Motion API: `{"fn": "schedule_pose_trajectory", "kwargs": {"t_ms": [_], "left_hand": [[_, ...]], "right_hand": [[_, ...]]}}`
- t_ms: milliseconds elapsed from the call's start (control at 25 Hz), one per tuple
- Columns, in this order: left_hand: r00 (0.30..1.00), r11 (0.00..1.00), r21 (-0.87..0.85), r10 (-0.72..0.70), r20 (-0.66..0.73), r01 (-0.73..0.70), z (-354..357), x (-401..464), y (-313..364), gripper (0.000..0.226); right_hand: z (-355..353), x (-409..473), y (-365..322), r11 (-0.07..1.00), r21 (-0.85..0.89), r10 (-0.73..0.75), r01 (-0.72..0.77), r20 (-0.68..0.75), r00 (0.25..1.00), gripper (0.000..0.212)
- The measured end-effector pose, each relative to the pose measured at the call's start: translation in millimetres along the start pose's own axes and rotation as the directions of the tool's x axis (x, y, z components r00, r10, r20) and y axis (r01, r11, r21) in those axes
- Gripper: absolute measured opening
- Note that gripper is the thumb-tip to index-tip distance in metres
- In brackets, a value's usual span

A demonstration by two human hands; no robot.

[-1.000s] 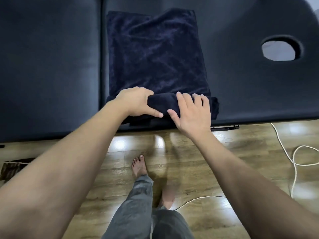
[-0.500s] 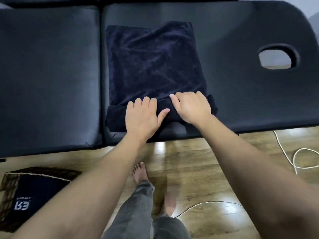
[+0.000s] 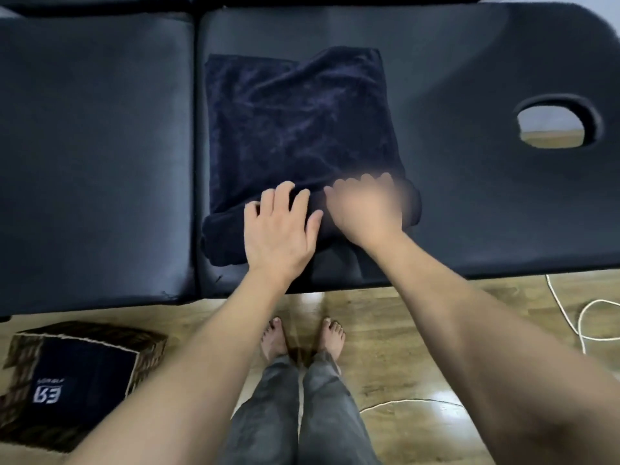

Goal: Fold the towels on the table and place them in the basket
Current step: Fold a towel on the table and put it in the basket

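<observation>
Woven brown, the basket (image 3: pixel 147 355) sits on the floor at the lower left, its near corner cut off by the frame's edge; dark folded cloth (image 3: pixel 80 374) with a white logo lies inside, the lettering too small to read; on the black padded table (image 3: pixel 94 162) the navy towel (image 3: pixel 298 129) lies flat, its near end rolled up; the left hand (image 3: pixel 276 234) rests on that roll, palm down, fingers spread; the right hand (image 3: pixel 364 204) beside it is smeared by motion, knuckles over the roll, its grip impossible to judge; a white cord (image 3: pixel 570 317) trails off right.
</observation>
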State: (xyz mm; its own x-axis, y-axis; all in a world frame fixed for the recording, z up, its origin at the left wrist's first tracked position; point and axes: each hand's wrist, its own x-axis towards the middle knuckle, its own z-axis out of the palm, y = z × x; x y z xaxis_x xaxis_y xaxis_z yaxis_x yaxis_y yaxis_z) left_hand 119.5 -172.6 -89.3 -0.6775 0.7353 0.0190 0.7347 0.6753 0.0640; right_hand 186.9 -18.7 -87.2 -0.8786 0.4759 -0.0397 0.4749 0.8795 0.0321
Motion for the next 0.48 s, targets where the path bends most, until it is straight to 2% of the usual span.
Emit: {"fn": "schedule_pose_trajectory", "kwargs": {"t_ms": [80, 160, 240, 360, 400, 480], "left_hand": [[1.0, 0.999, 0.031, -0.01, 0.017, 0.009, 4.6, -8.8, 8.9, 0.053], [1.0, 0.998, 0.064, -0.012, 0.017, 0.011, 6.0, 3.8, 10.9, 0.053], [0.999, 0.994, 0.108, 0.001, 0.043, -0.005, 3.0, 33.4, 2.1, 0.049], [0.982, 0.995, 0.085, 0.036, 0.184, -0.053, -8.4, 76.5, -8.5, 0.05], [0.97, 0.998, 0.049, 0.026, 0.242, -0.039, -11.1, 88.1, -7.5, 0.051], [0.954, 1.0, 0.005, -0.019, 0.298, 0.018, -12.7, 104.2, -3.9, 0.056]], "right_hand": [[-11.3, 22.3, 2.3, 0.996, 0.088, 0.0, -0.019, 0.211, 0.977, 0.051], [-12.4, 33.0, 2.9, 0.989, 0.127, 0.032, -0.07, 0.279, 0.96, 0.054], [-11.0, 33.5, 2.9, 0.984, 0.136, 0.079, -0.114, 0.236, 0.968, 0.052], [-7.1, 13.4, -3.9, 0.974, 0.13, 0.183, -0.185, 0.031, 0.983, 0.04], [-4.0, 5.5, -8.5, 0.975, 0.125, 0.189, -0.184, -0.028, 0.982, 0.04], [6.2, -7.8, -18.5, 0.983, 0.116, 0.15, -0.143, -0.052, 0.987, 0.046]]}}
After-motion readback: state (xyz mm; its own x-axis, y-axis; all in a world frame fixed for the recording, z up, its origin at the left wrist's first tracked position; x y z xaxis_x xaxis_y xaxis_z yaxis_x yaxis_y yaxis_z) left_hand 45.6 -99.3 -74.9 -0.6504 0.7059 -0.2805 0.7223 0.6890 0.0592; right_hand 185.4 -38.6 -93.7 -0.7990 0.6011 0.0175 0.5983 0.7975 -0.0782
